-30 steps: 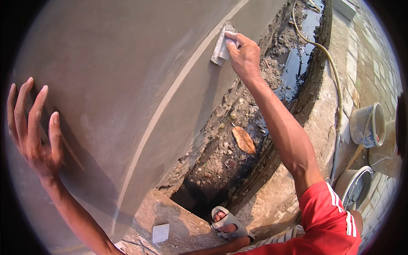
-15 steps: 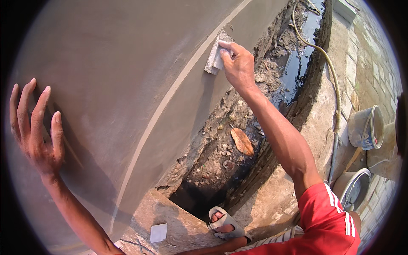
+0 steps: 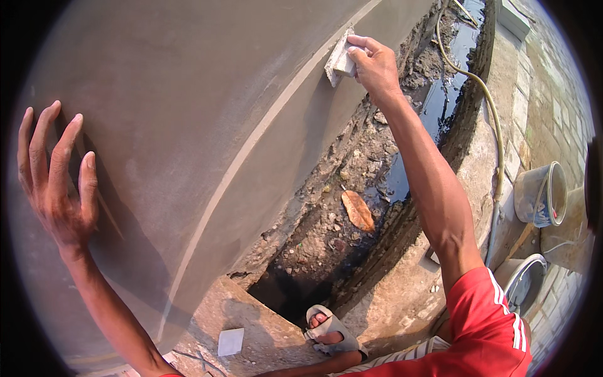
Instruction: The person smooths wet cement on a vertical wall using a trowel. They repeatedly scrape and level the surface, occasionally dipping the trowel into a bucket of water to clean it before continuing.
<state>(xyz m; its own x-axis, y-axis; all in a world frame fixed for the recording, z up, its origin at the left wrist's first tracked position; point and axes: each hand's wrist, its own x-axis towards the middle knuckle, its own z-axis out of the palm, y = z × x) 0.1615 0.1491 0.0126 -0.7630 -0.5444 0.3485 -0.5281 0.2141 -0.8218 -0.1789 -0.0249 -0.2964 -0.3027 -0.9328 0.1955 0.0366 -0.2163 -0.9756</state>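
My left hand (image 3: 59,169) is spread open, fingers apart, over the smooth grey plastered wall (image 3: 163,88) at the left, casting a shadow on it. My right hand (image 3: 377,69) is closed on a small pale, mortar-crusted float (image 3: 338,58), its face against the wall near the upper middle. The float is beside a lighter curved band (image 3: 253,141) that runs along the wall from the top down to the lower left.
Along the wall's foot runs a rubble-edged drain (image 3: 443,94) with dark water and a brown leaf (image 3: 358,210). A hose (image 3: 490,100) and two buckets (image 3: 529,195) stand right, by paving. Below are my sandalled foot (image 3: 323,327) and a white square (image 3: 230,341) on a ledge.
My right hand and float went down and left along the band, then back up and right, higher than half a second ago. My left hand has shifted slightly upward and right, still spread.
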